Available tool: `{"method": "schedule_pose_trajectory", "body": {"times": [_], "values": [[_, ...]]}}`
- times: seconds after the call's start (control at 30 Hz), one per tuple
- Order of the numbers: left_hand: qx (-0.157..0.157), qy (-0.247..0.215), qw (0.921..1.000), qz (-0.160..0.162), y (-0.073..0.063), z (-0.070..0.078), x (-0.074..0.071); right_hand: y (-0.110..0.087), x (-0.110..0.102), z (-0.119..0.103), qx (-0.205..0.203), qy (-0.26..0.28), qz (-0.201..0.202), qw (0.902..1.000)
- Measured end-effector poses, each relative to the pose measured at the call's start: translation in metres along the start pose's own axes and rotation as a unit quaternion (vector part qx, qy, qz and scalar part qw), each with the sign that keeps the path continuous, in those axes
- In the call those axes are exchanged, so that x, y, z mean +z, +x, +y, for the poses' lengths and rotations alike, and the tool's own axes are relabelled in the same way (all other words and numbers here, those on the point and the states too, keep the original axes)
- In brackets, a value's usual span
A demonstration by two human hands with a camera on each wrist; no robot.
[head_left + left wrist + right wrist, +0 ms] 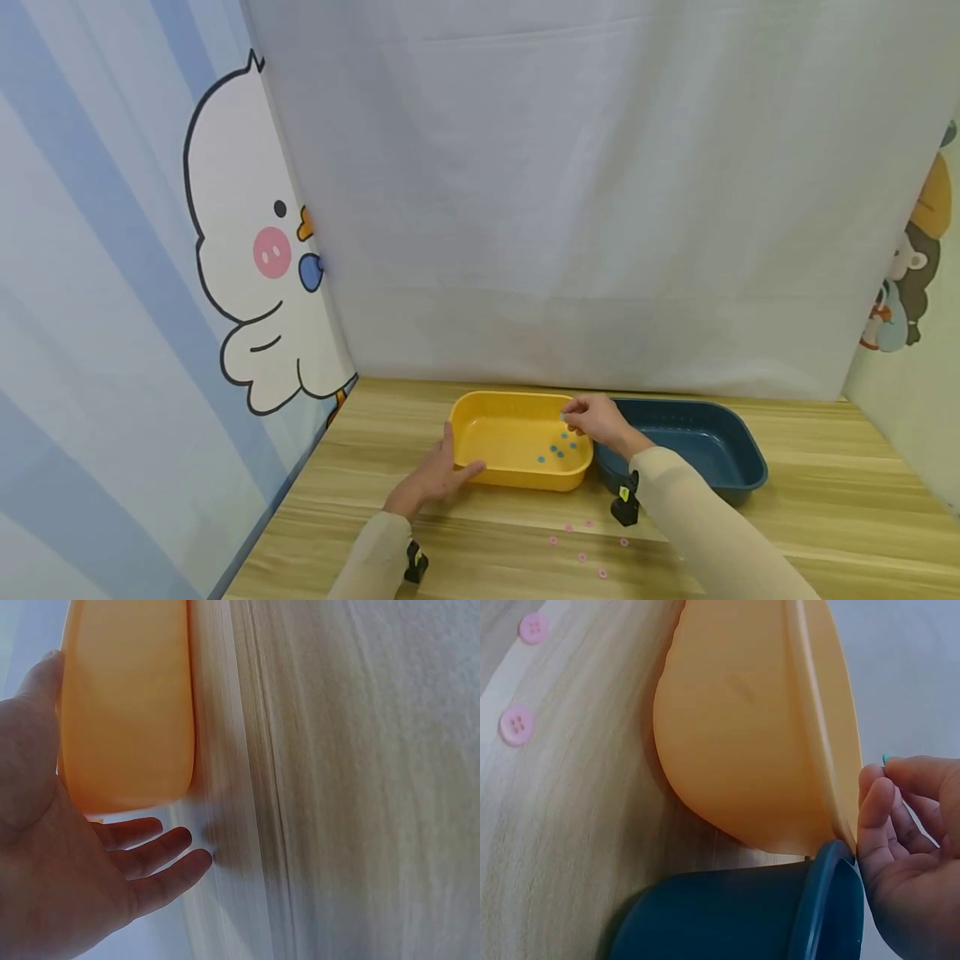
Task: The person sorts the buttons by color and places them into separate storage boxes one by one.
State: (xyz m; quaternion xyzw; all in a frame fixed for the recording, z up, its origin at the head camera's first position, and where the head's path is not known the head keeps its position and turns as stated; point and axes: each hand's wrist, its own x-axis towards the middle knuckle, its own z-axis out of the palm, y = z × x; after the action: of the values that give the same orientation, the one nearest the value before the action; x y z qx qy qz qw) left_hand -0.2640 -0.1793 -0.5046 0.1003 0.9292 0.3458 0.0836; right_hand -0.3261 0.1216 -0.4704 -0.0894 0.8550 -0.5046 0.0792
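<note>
Pinching 1 small blue button [563, 416] between bent fingertips, the right hand [597, 418] is hovering over the yellow tray [491, 435], toward its 2 o'clock side. Only a sliver of that button is showing in the right wrist view, so exactly which fingers are gripping it is hard to tell. On the tray's floor, toward 4 o'clock, 5 loose blue buttons [553, 448] are lying in a loose cluster. The left hand [435, 475] is resting against the tray's 8 o'clock corner, fingers spreading wide and almost straight, the thumb touching the near rim, nothing being clasped. A dark blue tray [693, 450] is standing just beside the yellow tray at 3 o'clock, partly passing behind the right forearm. Outside, at 5 o'clock from the yellow tray, 6 pink buttons [582, 557] are lying scattered on the wooden table [375, 442]. A pale curtain [570, 208] is hanging at 12 o'clock behind everything, and a cartoon bird [232, 167] is decorating the wall covering toward 10 o'clock.
</note>
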Motion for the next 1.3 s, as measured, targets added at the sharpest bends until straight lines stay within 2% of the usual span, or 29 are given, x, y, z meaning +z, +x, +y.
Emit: {"method": "schedule_pose_trajectory", "body": {"times": [0.4, 0.9, 1.07, 1.3], "values": [[-0.009, -0.004, 0.9999, -0.006, 0.002, -0.001, 0.000, 0.005, 0.002, -0.001, -0.005, -0.003, 0.001, 1.0000], [-0.011, -0.012, 0.9999, -0.004, 0.003, -0.002, 0.001, -0.005, -0.005, -0.003, -0.023, 0.001, -0.012, 0.9997], [-0.007, -0.014, 0.9999, 0.004, 0.003, -0.002, 0.002, -0.014, -0.008, -0.005, -0.032, -0.019, -0.012, 0.9992], [-0.006, -0.020, 0.9997, 0.010, 0.001, 0.000, 0.002, -0.031, -0.015, -0.004, -0.079, -0.104, -0.019, 0.9913]]}}
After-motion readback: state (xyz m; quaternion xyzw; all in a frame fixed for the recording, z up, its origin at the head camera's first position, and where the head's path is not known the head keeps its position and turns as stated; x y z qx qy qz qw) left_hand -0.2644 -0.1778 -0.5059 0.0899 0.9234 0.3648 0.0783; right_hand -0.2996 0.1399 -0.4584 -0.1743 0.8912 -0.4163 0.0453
